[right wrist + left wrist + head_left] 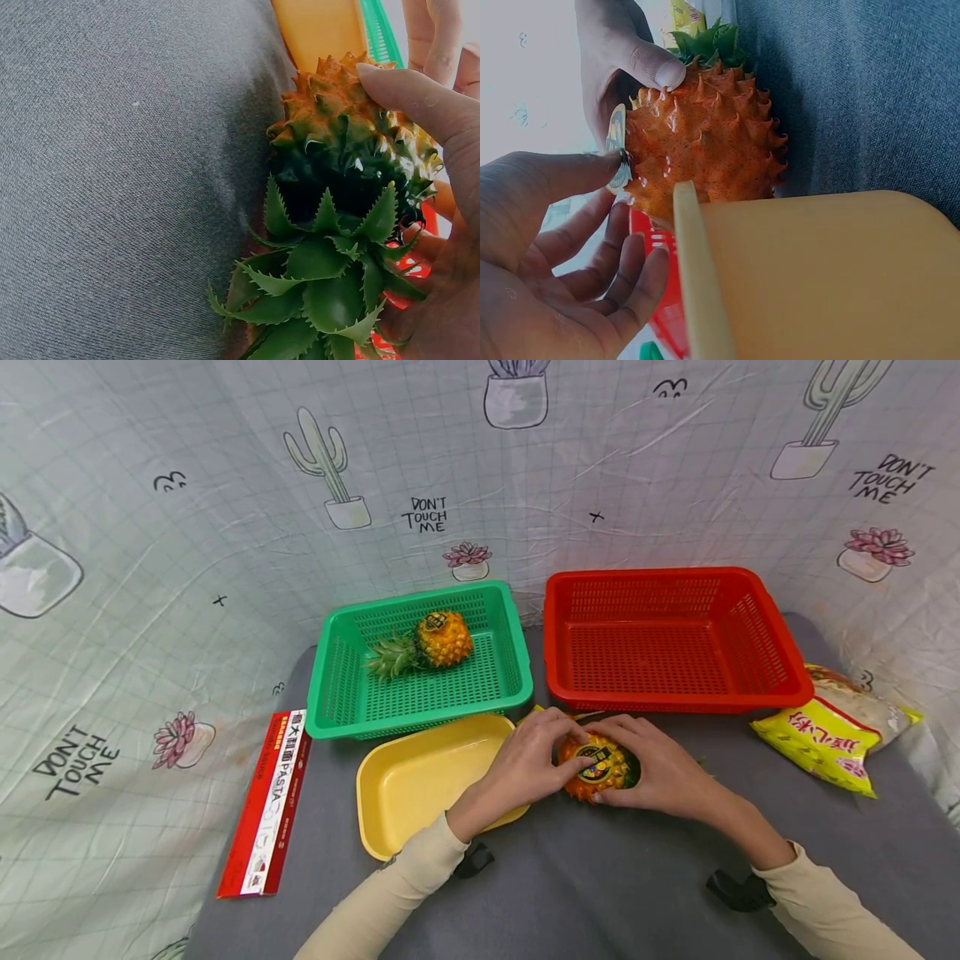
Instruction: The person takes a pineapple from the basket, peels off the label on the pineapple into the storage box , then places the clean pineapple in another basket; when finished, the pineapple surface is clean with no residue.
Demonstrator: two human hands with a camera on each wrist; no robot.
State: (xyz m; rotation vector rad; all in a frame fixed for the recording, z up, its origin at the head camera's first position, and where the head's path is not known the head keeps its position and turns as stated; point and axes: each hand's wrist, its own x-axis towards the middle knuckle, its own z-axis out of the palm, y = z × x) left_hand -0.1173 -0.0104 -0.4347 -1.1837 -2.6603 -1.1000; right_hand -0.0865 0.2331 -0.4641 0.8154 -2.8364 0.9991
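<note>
An orange pineapple [617, 768] with a round black-and-gold label [595, 762] lies on its side on the grey cloth, its green crown [315, 277] pointing right. My right hand [663, 767] grips it near the crown end, thumb on the near side and fingers on the far side. From the left, my left hand [531, 758] reaches in, its straight thumb touching the label. In the left wrist view the left fingers [604, 259] are loosely bent and apart from the thumb. Just left of the fruit stands a yellow tray [420, 777], partly under the left forearm.
A green basket [420, 722] at the back holds another pineapple [446, 639]. Beside it stands a red basket [675, 697]. A red-and-white pasta box [264, 806] lies at the left, and a yellow food bag [821, 739] at the right.
</note>
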